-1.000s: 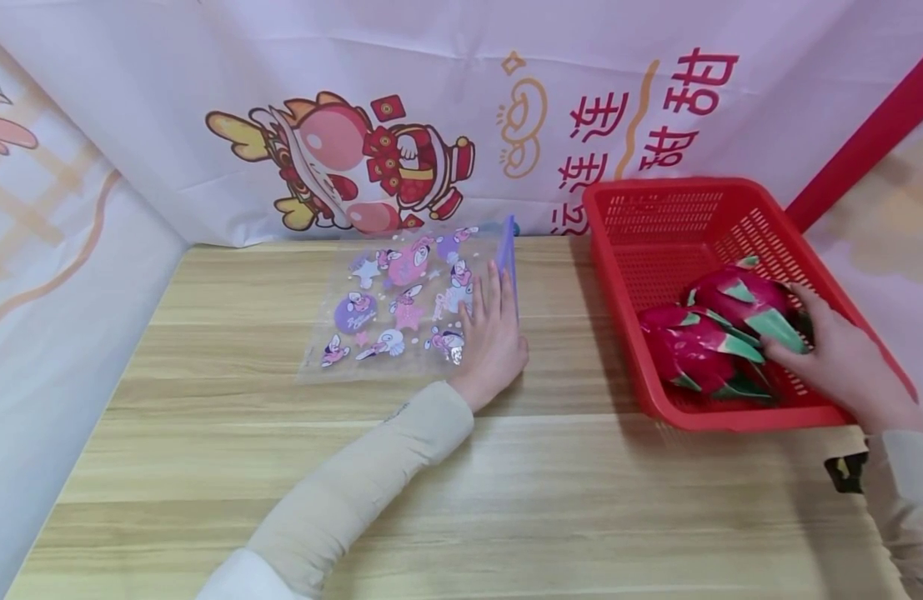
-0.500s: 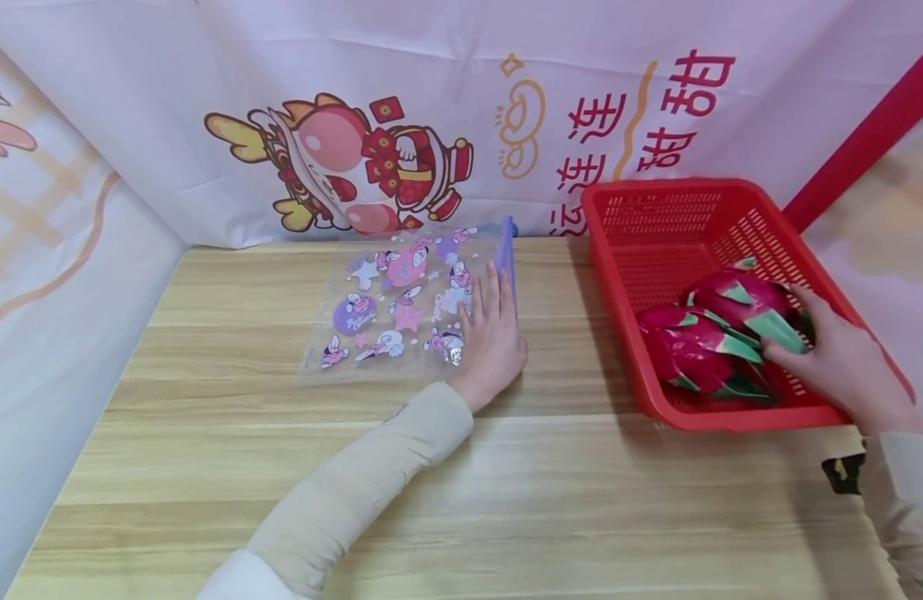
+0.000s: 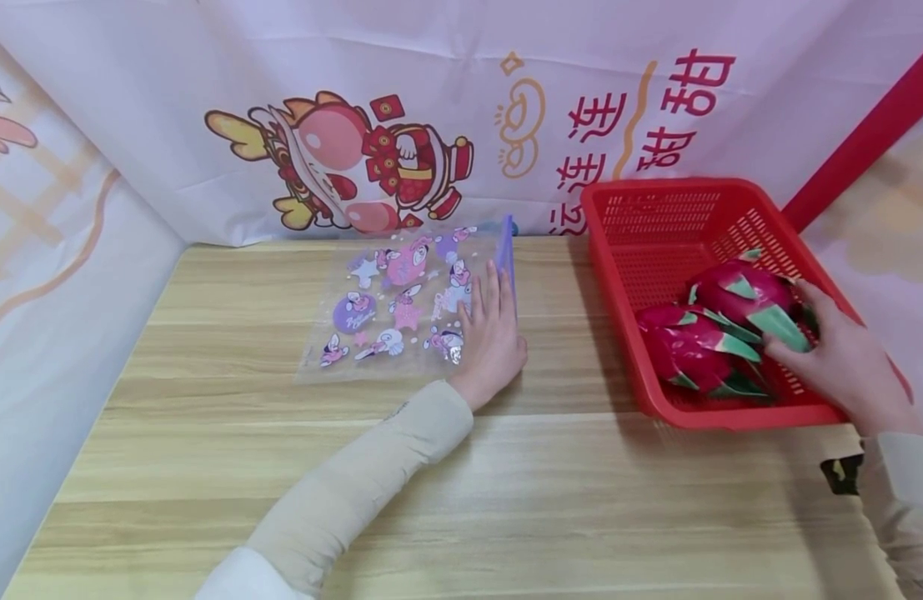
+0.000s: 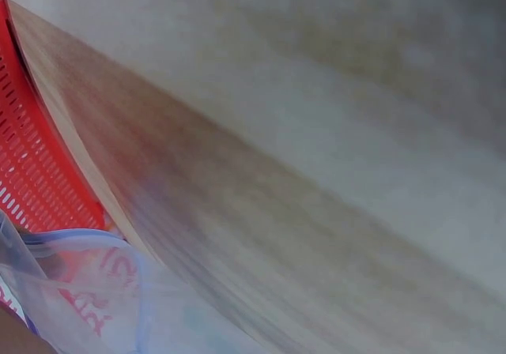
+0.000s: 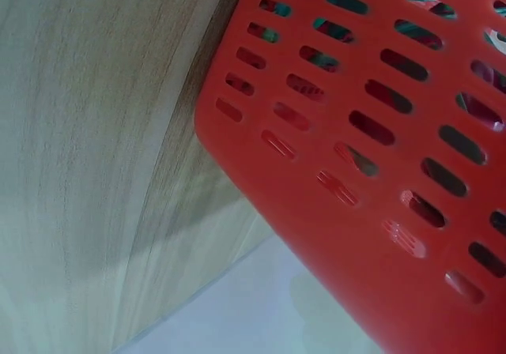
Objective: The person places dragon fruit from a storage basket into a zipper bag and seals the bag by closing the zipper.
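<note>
A clear zip bag (image 3: 408,312) printed with pink and purple cartoon figures lies on the wooden table, its purple zip edge toward the basket. My left hand (image 3: 491,346) rests on that zip end with its fingers extended. In the left wrist view, the bag's edge (image 4: 87,235) stands up loosely near the hand. Two dragon fruits sit in the red basket (image 3: 614,283). Fingers and thumb of my right hand (image 3: 836,358) grip the rear dragon fruit (image 3: 739,292); the other dragon fruit (image 3: 686,346) lies just in front. Only basket wall shows in the right wrist view.
A white printed cloth (image 3: 446,50) hangs along the table's back edge, and another cloth (image 3: 48,217) stands at the left. A small dark object (image 3: 842,473) shows beside the right sleeve. The basket stands near the table's right edge.
The rear dragon fruit has shifted and tilted slightly in my right hand, its tip a little higher. My left hand and the bag look the same.
</note>
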A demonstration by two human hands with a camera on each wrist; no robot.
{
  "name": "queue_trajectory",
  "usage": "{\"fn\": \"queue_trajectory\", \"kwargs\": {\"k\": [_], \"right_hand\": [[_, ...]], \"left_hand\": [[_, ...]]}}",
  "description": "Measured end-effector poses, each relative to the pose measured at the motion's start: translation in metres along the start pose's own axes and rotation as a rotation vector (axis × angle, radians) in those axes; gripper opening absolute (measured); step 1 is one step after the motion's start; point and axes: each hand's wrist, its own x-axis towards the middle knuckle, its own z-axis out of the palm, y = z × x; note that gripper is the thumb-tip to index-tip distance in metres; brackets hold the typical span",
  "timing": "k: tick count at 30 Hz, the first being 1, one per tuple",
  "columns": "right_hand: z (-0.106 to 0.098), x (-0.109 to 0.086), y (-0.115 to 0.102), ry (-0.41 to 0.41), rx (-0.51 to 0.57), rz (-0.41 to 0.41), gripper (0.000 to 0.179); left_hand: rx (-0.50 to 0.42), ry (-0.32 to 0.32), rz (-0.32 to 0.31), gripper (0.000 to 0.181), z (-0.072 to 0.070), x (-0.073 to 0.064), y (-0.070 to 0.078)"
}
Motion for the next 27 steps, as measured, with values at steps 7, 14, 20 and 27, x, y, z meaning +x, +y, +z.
{"fn": "queue_trajectory", "kwargs": {"k": [7, 14, 20, 27], "right_hand": [[-0.001, -0.002, -0.002, 0.068, 0.004, -0.012, 0.086], [-0.003, -0.006, -0.003, 0.076, 0.057, 0.032, 0.086], [-0.004, -0.008, -0.003, 0.107, 0.076, 0.063, 0.086], [-0.004, -0.010, -0.004, 0.155, 0.059, 0.054, 0.086]], "left_hand": [[0.005, 0.008, -0.002, 0.092, -0.001, 0.000, 0.000], [0.003, 0.013, 0.000, 0.095, -0.004, 0.001, 0.000], [-0.017, 0.052, 0.007, 0.103, -0.010, 0.002, -0.001], [-0.070, 0.064, 0.012, 0.110, -0.021, 0.001, -0.001]]}}
